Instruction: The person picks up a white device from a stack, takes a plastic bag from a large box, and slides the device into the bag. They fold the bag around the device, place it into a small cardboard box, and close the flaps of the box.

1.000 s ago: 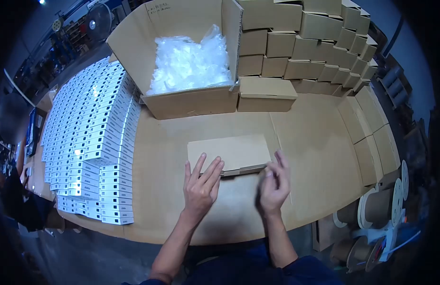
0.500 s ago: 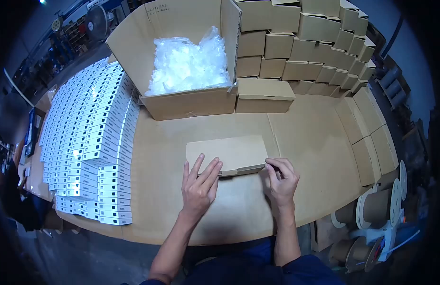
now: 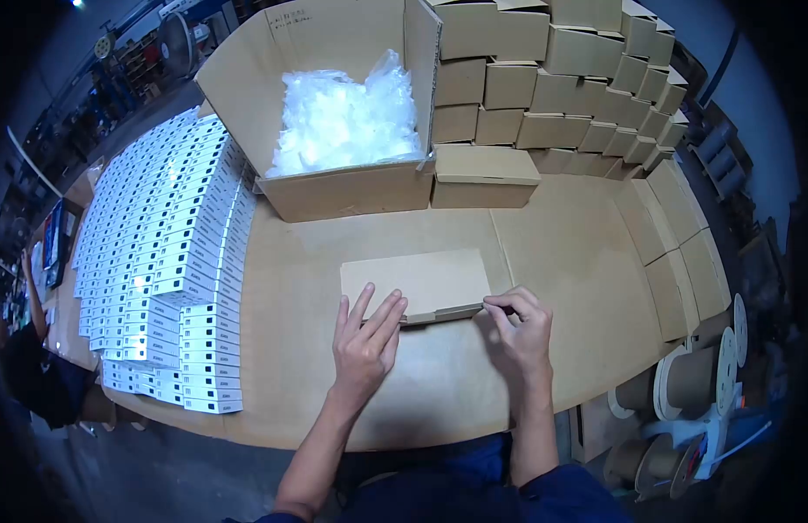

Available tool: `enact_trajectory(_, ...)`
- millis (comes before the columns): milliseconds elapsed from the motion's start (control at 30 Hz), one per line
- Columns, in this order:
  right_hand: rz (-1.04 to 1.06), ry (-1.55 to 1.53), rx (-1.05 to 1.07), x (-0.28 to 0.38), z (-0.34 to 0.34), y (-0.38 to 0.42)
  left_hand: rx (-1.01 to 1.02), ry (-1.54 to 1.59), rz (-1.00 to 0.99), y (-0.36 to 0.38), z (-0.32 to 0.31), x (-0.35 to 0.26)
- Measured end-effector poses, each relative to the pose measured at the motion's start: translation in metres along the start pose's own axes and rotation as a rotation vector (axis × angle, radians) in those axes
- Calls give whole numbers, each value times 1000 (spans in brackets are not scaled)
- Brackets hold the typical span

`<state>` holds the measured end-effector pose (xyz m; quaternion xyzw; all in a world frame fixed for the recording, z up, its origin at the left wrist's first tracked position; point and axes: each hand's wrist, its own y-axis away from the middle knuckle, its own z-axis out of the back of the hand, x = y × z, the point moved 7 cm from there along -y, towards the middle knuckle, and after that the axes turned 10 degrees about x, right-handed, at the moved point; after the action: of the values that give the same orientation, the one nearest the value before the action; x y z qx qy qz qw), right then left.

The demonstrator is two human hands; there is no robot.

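A flat closed cardboard box point(image 3: 421, 277) lies in front of me on the cardboard-covered table point(image 3: 308, 349). My left hand point(image 3: 366, 338) rests on its front left part, palm down, with the fingers a little apart. At the box's front right corner, my right hand point(image 3: 521, 327) has thumb and index finger pinched together. Whether a bit of the flap is between those fingertips is too small to make out. The box's front edge faces me, with a narrow dark gap below it.
White labelled boxes point(image 3: 190, 270) are stacked at the left. A big open carton point(image 3: 351, 193) holds clear plastic bags point(image 3: 347, 118). Cardboard boxes point(image 3: 508, 83) form a wall behind, with more point(image 3: 678, 253) at the right edge. Spools point(image 3: 696, 379) stand lower right. Another person point(image 3: 42, 375) is at far left.
My right wrist and forearm have shifted slightly right, while its fingertips stay at the box corner. My left hand has hardly moved. The other person at far left has changed posture.
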<state>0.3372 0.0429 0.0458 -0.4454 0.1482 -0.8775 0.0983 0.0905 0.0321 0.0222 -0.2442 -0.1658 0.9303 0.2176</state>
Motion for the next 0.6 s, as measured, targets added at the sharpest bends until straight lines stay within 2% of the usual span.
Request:
enact_trajectory(133,4,53,180,7,4,-16,1,-5,-4,0,1,-1)
enact_trajectory(167,-83,70,277,5,3,-19,7,15,3,1,1,0)
enact_trajectory(267,81,173,294,18,3,-24,17,33,19,0,0,1)
enact_trajectory(367,178,250,401,26,-8,-22,28,-45,28,0,1,-6)
enact_trajectory(467,230,171,444,31,-31,-13,48,-25,8,-2,-1,-4)
enact_trajectory(600,175,116,401,29,-49,-5,35,-14,1,-5,1,-2)
